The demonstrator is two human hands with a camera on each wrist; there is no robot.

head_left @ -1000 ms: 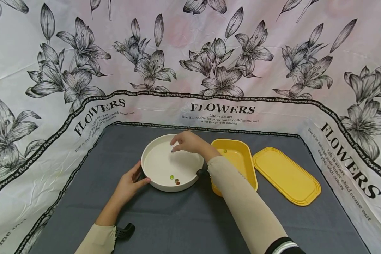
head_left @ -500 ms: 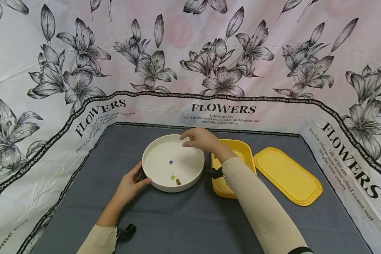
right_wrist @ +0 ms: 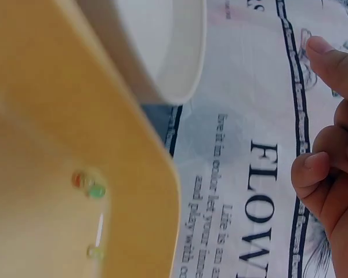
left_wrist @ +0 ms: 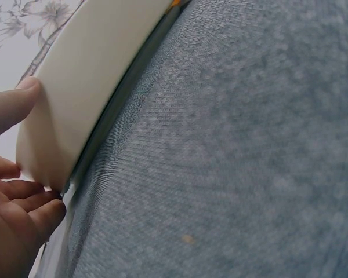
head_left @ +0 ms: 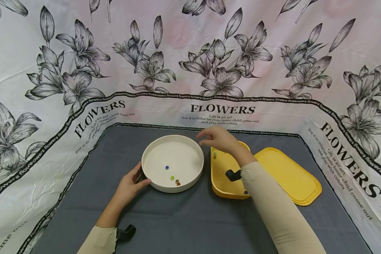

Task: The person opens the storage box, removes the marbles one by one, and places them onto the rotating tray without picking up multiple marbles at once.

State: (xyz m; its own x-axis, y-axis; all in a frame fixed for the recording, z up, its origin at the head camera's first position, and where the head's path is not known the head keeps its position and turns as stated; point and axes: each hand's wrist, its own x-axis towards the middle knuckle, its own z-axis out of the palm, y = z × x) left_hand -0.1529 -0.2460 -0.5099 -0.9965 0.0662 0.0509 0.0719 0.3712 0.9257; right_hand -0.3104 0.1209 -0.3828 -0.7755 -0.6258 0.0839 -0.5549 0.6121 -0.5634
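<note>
My left hand grips the left side of a round white dish, thumb at its near wall and fingers round its side, also seen in the left wrist view. In the dish lie a blue marble, a green marble and a brown-and-red pair near the front wall. My right hand hovers between the dish and the far end of a yellow box, fingers loosely bent, holding nothing. Several marbles lie in the box; the right wrist view shows a red marble beside a green marble.
A yellow lid lies flat right of the box, partly behind the right sleeve. Grey cloth covers the table. A white flower-printed sheet hangs behind and along both sides.
My right hand has moved right, away from over the dish towards the box. The blue marble came free in the dish and rolled towards its near side. My left hand has stayed put.
</note>
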